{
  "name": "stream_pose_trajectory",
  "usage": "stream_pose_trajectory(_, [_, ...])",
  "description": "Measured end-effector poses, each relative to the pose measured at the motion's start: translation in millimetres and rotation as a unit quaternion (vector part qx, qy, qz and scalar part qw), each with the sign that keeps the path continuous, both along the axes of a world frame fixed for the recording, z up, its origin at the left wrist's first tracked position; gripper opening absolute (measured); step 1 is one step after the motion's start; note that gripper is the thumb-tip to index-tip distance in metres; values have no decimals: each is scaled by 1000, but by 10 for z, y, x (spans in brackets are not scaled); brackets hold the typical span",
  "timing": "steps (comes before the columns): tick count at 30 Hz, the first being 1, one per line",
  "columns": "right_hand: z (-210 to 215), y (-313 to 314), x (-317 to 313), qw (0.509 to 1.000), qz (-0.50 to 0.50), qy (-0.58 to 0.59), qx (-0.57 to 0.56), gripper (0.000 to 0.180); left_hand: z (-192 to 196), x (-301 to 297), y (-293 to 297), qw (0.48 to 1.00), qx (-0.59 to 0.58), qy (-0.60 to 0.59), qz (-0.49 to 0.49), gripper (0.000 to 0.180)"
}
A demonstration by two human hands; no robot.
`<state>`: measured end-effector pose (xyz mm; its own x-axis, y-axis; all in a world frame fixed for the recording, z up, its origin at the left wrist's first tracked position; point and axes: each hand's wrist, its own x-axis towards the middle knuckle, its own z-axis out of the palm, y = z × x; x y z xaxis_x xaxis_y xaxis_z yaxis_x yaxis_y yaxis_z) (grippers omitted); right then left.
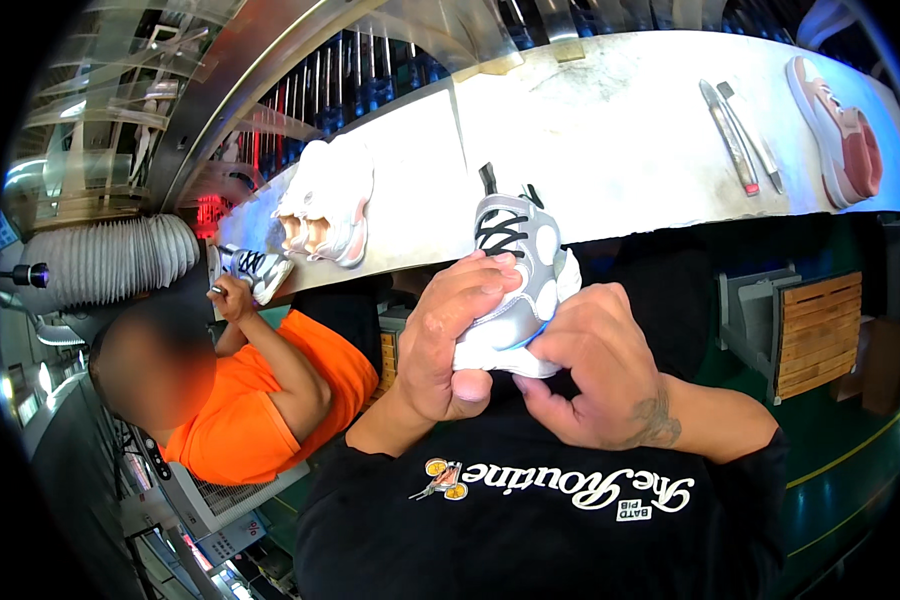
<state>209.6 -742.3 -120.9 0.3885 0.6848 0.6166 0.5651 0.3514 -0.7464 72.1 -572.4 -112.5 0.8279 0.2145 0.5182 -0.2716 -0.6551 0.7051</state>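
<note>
Nearest to us is our black shirt (pixel 510 510) with its pale print, on the near side of the grey shoe (pixel 523 255). Our left hand (pixel 448 335) wraps the shoe's left side, fingers closed over the upper beside the black laces (pixel 500 232) and the thumb low by the white sole (pixel 500 358). Our right hand (pixel 605 375) is at the shoe's near right edge, its fingers folded in close to the sole; we cannot tell whether they pinch anything there. The grey shoe itself is up between our two hands, laced opening pointing away from us.

Beyond it runs the white bench (pixel 590 130). To the right of the grey shoe, below bench level, we see a wooden-slatted panel (pixel 820 325) above a green floor (pixel 850 490). On the bench, right of the shoe, lie two slim tools (pixel 730 138), one red at its near end, and farther right a pink shoe (pixel 856 150). Left of the grey shoe stand white shoes (pixel 354 215) with peach insides.

Farther left of it, a co-worker in an orange shirt (pixel 240 435) has a hand (pixel 233 298) at another laced shoe (pixel 270 277), with a ribbed hose (pixel 115 258) beyond.
</note>
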Motion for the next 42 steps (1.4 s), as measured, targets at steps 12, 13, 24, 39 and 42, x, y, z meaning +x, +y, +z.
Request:
stream_pose_trajectory(12, [-90, -130, -78, 999, 1, -20, 35, 41, 72, -6, -58, 998, 53, 26, -2, 63])
stream_pose_trajectory(13, [36, -134, -89, 1000, -12, 13, 1, 40, 63, -17, -53, 998, 50, 27, -10, 61])
stream_pose_trajectory(24, [57, -231, -264, 995, -18, 99, -12, 39, 21, -95, -264, 995, 91, 23, 23, 62])
stream_pose_trajectory(39, [-81, -133, -181, 997, 6, -18, 69, 33, 16, -145, -203, 997, 70, 28, 19, 63])
stream_pose_trajectory(42, [-86, -105, -110, 994, 17, -66, 91, 34, 19, -146, -181, 997, 66, 29, 20, 63])
